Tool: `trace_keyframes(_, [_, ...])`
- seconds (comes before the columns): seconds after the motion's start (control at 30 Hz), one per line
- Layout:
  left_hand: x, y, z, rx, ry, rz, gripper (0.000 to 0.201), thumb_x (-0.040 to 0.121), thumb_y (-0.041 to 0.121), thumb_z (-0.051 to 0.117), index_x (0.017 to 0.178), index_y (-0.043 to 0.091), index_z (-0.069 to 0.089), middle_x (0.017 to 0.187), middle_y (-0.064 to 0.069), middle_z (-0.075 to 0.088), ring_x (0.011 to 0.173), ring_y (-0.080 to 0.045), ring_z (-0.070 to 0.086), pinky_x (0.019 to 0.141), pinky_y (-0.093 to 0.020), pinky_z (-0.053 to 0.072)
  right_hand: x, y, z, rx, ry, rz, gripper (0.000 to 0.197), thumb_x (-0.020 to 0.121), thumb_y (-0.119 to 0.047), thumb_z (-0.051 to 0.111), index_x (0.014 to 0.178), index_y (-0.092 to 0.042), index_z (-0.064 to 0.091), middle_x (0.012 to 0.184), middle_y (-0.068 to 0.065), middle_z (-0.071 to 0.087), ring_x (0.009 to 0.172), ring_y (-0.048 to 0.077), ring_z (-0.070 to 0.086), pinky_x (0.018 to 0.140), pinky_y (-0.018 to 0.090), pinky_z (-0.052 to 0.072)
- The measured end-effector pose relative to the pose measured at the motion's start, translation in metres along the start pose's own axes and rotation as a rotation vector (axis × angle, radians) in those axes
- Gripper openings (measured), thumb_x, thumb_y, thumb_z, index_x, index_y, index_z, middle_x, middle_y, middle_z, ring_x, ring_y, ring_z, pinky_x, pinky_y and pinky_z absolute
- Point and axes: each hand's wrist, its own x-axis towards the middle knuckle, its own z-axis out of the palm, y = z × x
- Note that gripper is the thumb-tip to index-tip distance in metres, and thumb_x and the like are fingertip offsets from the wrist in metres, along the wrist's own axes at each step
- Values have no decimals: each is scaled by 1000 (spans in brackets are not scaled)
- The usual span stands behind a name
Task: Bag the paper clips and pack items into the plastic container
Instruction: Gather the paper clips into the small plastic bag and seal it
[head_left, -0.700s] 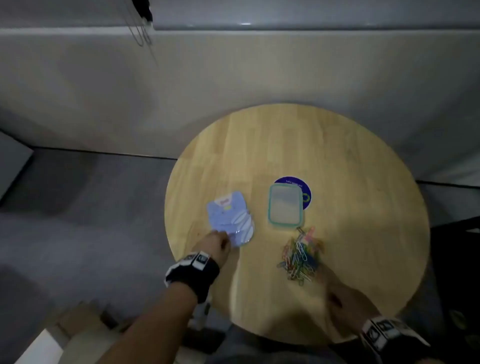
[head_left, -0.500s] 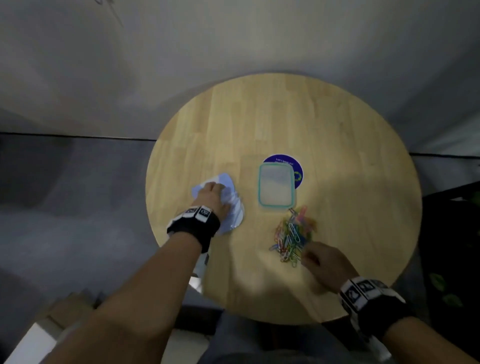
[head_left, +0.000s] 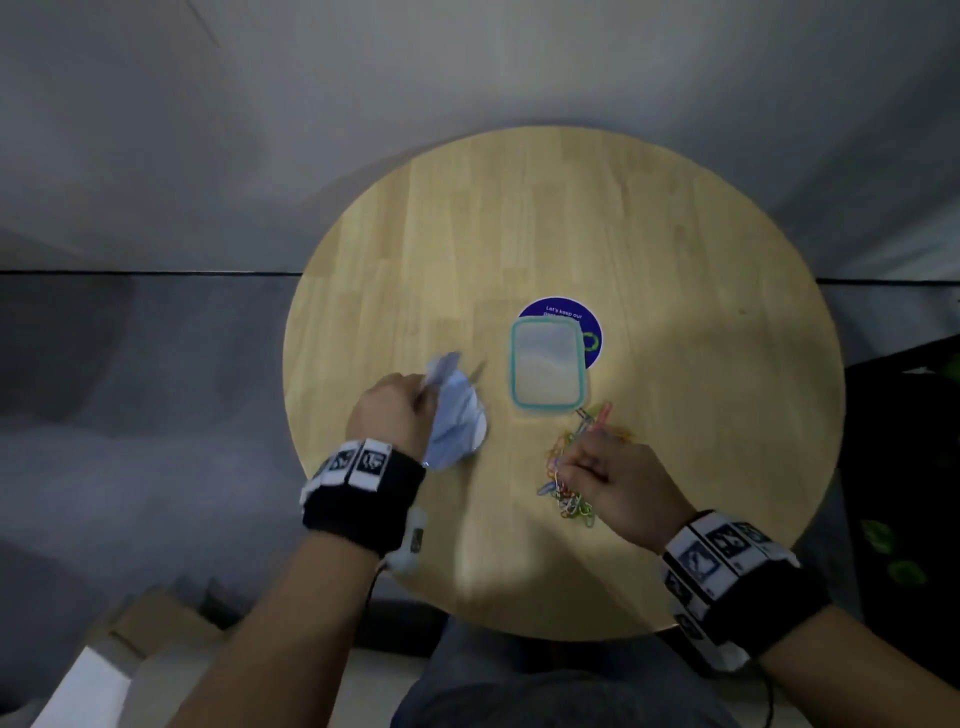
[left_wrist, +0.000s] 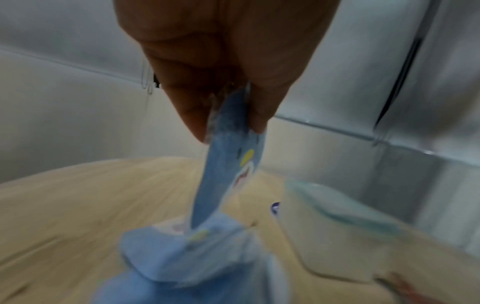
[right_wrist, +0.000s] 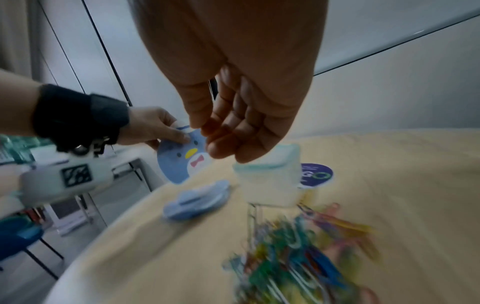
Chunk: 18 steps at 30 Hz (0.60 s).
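Head view. Round wooden table (head_left: 675, 249), centre frame. Left hand (head_left: 395, 415), left of centre, pinches the blue bag (head_left: 457, 415) by its top edge; a moment ago the bag lay flat under that hand, now one edge is raised, so bagging looks ready to begin. Plastic container (head_left: 545, 364), lid on, sits just right of the bag on a dark blue round sticker (head_left: 592, 332). Paper clips (head_left: 576, 467), a loose coloured heap below the container, none bagged yet. Right hand (head_left: 597, 473) has moved onto the heap, fingers curled; whether it holds any clips cannot be told here.

Left wrist view. Thumb and fingertips (left_wrist: 259, 115) clamp the bag's upper edge, upper centre; a printed face shows, unseen from the head.

Right wrist view. Right fingers (right_wrist: 233, 131) loosely bent above the clips, holding nothing visible. A separate blue piece (right_wrist: 197, 201) lies on the table below the lifted bag.
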Motion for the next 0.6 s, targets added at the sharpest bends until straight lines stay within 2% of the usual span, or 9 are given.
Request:
trace_keyframes(0.1, [-43,30,4,-22,-105,75,30,91,34,54,93,7,67,96,-18,67,92,-35,62,69,-34,39,8,-24,9,230,-96,64,7,82,-22,68,80,-18,63,80,2,72,78,19,68,76,36,57])
trace_keyframes(0.17, [-67,51,15,-167,-162,195,29,82,30,55,102,12,66,94,-14,65,89,-33,62,69,-31,42,11,-33,12,323,-101,99,28,73,-41,71,89,-20,63,90,2,74,86,20,70,81,40,56])
trace_keyframes(0.2, [-76,57,18,-244,-190,228,38,78,27,57,113,15,63,96,-11,63,86,-29,63,71,-30,45,12,-34,12,337,-101,115,38,68,-48,70,93,-20,63,90,1,75,86,18,71,82,41,56])
trace_keyframes(0.27, [-81,57,23,-374,-249,226,63,73,22,69,133,15,50,106,-7,57,86,-22,63,78,-29,51,12,-35,8,370,-119,117,36,69,-43,66,94,-18,63,87,3,75,84,20,72,80,45,57])
trace_keyframes(0.33, [-81,51,22,-431,-317,238,73,72,14,72,139,13,42,115,-7,52,87,-20,63,83,-32,53,11,-33,3,406,-126,142,11,81,-22,60,90,-18,66,90,10,74,84,28,71,78,49,58])
trace_keyframes(0.4, [-79,42,20,-435,-313,290,70,71,12,67,137,14,45,119,-7,50,91,-21,62,86,-36,52,9,-30,-3,440,-135,184,21,90,-4,52,92,-18,68,94,16,71,84,31,70,79,47,58])
trace_keyframes(0.43, [-78,37,18,-434,-260,303,69,70,14,66,136,15,47,121,-6,49,99,-20,60,90,-35,50,8,-30,-5,452,-145,193,22,91,0,51,98,-14,67,95,17,70,80,27,69,77,43,57])
trace_keyframes(0.53, [-67,29,10,-459,-67,290,78,66,36,73,138,25,43,136,-3,41,126,-14,40,104,-25,34,5,-33,-14,459,-131,174,22,88,4,55,107,-2,65,85,15,68,57,6,64,59,27,56])
trace_keyframes(0.6, [-60,35,5,-448,-51,327,80,67,49,71,138,28,41,138,2,42,126,-9,36,105,-21,26,4,-36,-17,425,-122,158,18,87,2,58,102,0,67,71,15,66,47,9,61,53,26,54])
